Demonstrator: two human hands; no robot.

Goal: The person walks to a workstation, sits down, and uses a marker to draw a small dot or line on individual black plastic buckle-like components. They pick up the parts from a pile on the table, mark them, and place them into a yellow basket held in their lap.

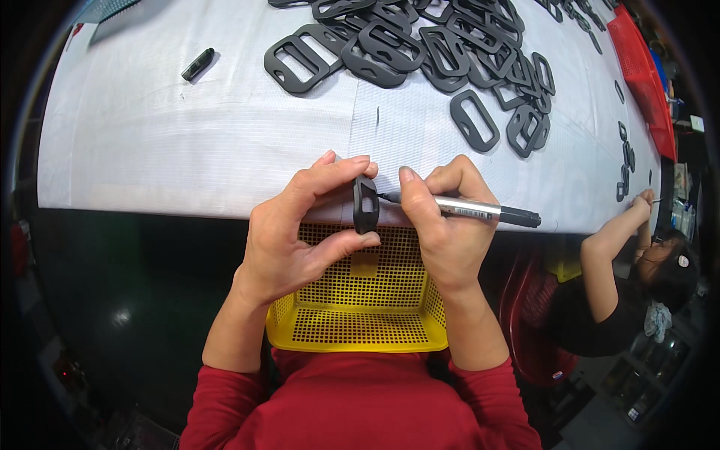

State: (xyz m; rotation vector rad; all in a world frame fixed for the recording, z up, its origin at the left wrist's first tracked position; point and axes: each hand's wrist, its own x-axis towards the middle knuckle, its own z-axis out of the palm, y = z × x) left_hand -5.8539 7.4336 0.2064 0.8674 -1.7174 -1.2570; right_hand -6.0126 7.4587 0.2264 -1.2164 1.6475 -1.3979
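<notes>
My left hand (289,225) pinches a dark grey oval frame (365,205) between thumb and fingers, its narrow side turned up toward me. In my right hand (455,229) is a marker pen (480,209) with a silver barrel and black ends. Its black tip points left and meets or nearly meets the frame's right edge; I cannot tell which. Both hands are above the near table edge and a yellow mesh basket (356,346), which sits against my body. A black pen cap (198,65) lies at the left of the white table.
A heap of similar dark grey frames (475,120) covers the table's far middle. At the right, a co-worker's arm (611,255) reaches to the table near a few more frames (625,165). A red basket (641,79) stands along the right edge, a blue one (105,9) far left.
</notes>
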